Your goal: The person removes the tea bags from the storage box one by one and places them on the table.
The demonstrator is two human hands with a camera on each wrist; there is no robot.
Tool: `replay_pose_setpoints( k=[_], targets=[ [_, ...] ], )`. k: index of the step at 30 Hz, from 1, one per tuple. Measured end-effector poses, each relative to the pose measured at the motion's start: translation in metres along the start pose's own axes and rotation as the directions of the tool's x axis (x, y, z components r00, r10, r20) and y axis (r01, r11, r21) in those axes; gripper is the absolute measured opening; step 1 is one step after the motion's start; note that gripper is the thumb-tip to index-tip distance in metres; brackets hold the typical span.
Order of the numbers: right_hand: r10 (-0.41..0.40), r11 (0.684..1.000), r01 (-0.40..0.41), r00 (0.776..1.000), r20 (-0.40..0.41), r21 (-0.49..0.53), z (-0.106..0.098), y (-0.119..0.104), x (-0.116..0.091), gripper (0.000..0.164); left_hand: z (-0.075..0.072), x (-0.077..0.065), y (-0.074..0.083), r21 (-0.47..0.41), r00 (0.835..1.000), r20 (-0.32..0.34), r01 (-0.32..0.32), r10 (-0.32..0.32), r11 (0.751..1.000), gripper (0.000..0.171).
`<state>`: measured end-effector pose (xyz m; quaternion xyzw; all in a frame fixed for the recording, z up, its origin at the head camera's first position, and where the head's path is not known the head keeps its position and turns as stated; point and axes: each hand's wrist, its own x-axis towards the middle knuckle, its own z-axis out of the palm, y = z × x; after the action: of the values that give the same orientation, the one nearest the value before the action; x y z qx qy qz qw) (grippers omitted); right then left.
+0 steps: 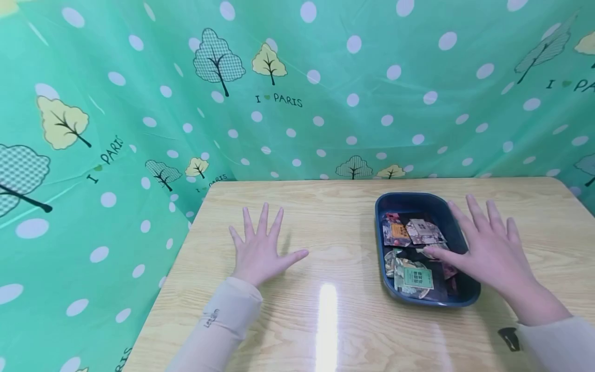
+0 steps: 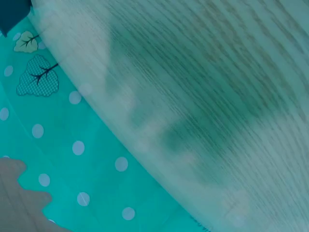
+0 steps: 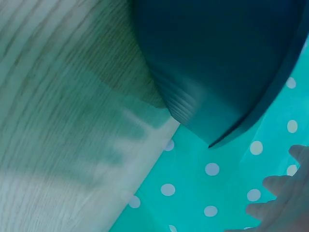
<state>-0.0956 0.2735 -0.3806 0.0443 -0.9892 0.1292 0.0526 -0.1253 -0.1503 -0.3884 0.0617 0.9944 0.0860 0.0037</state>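
A deep bin (image 1: pixel 383 279) of smooth, dark blue material, apparently plastic, sits on the table at about four o'clock from the middle of the head view; it is an oblong with rounded corners and a rolled rim. The right wrist view shows its wall as glossy and gently curved, with fine ridges near one corner. Inside lie flat, shiny, rectangular packets, overlapping one another: a green-labelled packet (image 1: pixel 417 277) toward the bin's six o'clock end, an orange-labelled packet (image 1: pixel 397 231) toward eleven, and a grey-mauve packet (image 1: pixel 424 231) toward twelve, its film slightly crinkled. The right hand (image 1: pixel 497 253) is at the bin's three o'clock side, fingers straight and fanned apart, the thumb reaching across the rim above the packets; whether it touches the rim cannot be told. The left hand (image 1: pixel 260 253) is at nine o'clock from the bin, well apart from it, its fingers likewise straight and spread, over bare wood. Both wrists wear pale, soft sleeves, the left sleeve (image 1: pixel 232 310) printed with small lettering. The table (image 1: pixel 334 222) has a light, streaky wood grain and a glossy finish. From nine round past twelve o'clock hangs a green, creased curtain (image 1: pixel 325 119) with white dots and patterned trees.
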Motion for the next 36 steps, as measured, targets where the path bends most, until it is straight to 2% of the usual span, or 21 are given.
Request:
replay_pose_setpoints(
  k=[6, 10, 15, 18, 23, 28, 36],
  targets=[
    [-0.010, 0.999, 0.010, 1.000, -0.001, 0.052, -0.003, 0.003, 0.002, 0.110, -0.001, 0.001, 0.002, 0.002, 1.000, -0.007, -0.008, 0.008, 1.000, 0.109],
    [-0.013, 0.986, 0.011, 1.000, 0.013, 0.164, -0.004, 0.007, 0.002, 0.104, 0.000, 0.002, 0.005, 0.009, 1.000, -0.005, -0.012, 0.012, 1.000, 0.109],
    [-0.002, 0.954, -0.015, 0.999, 0.054, 0.298, -0.002, 0.015, 0.004, 0.098, 0.000, 0.002, 0.012, -0.002, 1.000, 0.010, -0.024, 0.024, 1.000, 0.108],
    [0.012, 0.923, -0.040, 0.997, 0.075, 0.383, 0.000, 0.021, 0.004, 0.094, 0.000, 0.003, 0.018, -0.009, 0.999, 0.002, -0.039, 0.039, 0.999, 0.107],
    [0.038, 0.843, -0.089, 0.994, 0.107, 0.531, 0.006, 0.030, 0.005, 0.085, -0.002, 0.004, 0.026, -0.028, 0.998, -0.034, -0.062, 0.061, 0.998, 0.106],
    [0.075, 0.779, -0.151, 0.986, 0.149, 0.608, 0.016, 0.038, 0.004, 0.081, -0.001, 0.007, 0.032, -0.047, 0.995, -0.064, -0.082, 0.079, 0.996, 0.104],
    [0.060, 0.729, -0.139, 0.988, 0.140, 0.670, 0.032, 0.043, 0.002, 0.075, 0.005, 0.005, 0.052, -0.059, 0.991, -0.058, -0.123, 0.120, 0.991, 0.102]
  ],
)
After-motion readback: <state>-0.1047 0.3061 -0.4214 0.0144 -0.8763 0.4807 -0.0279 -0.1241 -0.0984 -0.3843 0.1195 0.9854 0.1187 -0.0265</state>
